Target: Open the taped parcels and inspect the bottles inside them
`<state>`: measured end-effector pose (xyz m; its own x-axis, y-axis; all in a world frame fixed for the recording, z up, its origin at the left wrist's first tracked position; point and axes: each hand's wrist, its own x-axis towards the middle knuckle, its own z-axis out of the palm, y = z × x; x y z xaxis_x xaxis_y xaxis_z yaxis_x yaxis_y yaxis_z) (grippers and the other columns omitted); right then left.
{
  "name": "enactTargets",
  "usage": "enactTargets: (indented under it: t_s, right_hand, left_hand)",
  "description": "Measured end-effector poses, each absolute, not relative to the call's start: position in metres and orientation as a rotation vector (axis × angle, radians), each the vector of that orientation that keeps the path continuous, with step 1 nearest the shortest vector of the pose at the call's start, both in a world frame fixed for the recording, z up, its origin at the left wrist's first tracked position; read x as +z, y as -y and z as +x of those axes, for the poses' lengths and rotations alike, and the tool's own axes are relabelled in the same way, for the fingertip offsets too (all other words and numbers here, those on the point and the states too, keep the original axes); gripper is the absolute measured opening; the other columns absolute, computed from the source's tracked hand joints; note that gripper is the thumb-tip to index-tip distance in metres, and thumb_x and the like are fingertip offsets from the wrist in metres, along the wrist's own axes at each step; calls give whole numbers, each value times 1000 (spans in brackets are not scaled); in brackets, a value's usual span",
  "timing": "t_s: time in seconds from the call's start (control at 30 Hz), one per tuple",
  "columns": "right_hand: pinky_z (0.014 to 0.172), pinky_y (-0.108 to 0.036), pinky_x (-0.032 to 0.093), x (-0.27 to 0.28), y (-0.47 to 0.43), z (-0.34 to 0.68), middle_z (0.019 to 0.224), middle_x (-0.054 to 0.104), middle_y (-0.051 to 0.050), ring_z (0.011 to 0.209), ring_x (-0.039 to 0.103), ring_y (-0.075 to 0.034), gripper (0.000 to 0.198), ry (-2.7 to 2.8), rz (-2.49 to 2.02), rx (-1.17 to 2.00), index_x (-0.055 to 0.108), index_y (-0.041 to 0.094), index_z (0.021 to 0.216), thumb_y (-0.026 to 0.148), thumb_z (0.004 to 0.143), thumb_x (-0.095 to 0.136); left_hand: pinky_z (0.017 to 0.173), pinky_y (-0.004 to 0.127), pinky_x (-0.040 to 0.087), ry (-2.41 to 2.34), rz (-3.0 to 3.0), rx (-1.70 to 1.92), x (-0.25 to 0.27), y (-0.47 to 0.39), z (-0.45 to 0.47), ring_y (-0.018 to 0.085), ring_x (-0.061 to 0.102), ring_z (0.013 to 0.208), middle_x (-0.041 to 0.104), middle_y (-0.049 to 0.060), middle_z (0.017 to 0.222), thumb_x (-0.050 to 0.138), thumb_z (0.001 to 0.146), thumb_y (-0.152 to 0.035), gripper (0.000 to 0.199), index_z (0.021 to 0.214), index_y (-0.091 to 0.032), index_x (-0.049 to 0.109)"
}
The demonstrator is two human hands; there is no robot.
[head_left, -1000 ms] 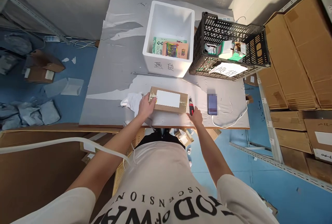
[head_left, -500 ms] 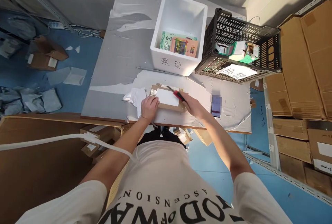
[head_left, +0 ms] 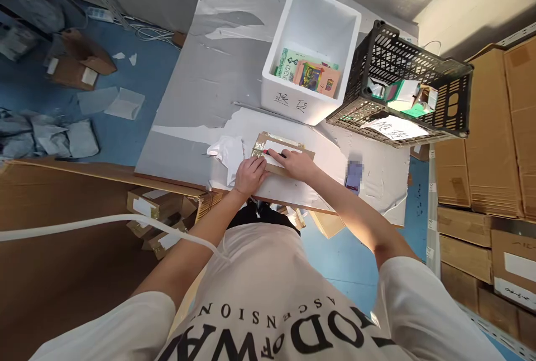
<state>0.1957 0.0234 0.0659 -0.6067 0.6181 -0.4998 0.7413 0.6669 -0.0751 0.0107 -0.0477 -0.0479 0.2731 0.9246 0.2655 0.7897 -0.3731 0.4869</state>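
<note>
Utility knife [head_left: 265, 152] to tape: you appear to be working the left end of a cardboard box [head_left: 274, 169] lying at the desk's [head_left: 180, 146] near edge, a move calling for a steady brace. Your right hand [head_left: 299, 164], palm down, has its fingers wrapped around the knife; your left hand's [head_left: 250, 174] fingers, close together, press the box's near-left corner.

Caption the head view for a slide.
Left hand on a taped box, right hand holding a cutter over it.
</note>
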Motion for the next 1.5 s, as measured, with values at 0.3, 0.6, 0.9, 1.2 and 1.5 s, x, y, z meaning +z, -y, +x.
enactTargets:
  t_s: [0.3,0.6,0.9,1.2,1.5]
  right_hand:
    - [71,-34,43,83,-23,200,121,56,-17,94,62,-27,56,-2288,1023,-301,16,29,151,18,97,25]
    - [56,-26,35,115,3,296,104,63,-10,75,65,-20,74,-2058,1096,-262,21,36,148,2,85,40]
    - [50,-24,28,110,37,335,101,61,-8,76,62,-18,79,-2092,1205,-252,17,38,150,2,84,41]
    - [54,-24,37,55,101,405,113,59,-9,93,58,-20,71,-1988,1861,-205,16,32,152,10,88,39]
    - [82,-40,46,-79,87,332,123,47,-18,107,50,-28,77,-1602,2433,-422,21,26,151,7,81,42]
  left_hand:
    - [93,44,42,-1579,2308,699,-52,45,7,29,56,115,66,14,118,47,92,-42,39,117,-17,65]
    - [91,42,36,-1623,2285,642,-46,46,16,29,56,115,66,12,121,49,92,-39,35,117,-20,65]
    - [92,47,31,-1611,2295,473,-32,46,26,30,55,114,64,14,124,51,91,-38,36,120,-21,63]
    - [97,47,29,-1587,2353,555,-34,35,23,29,55,109,67,12,114,52,90,-43,35,114,-21,64]
    - [105,49,27,-1530,2450,426,-33,48,12,32,46,126,53,16,137,49,89,-35,51,137,-17,48]
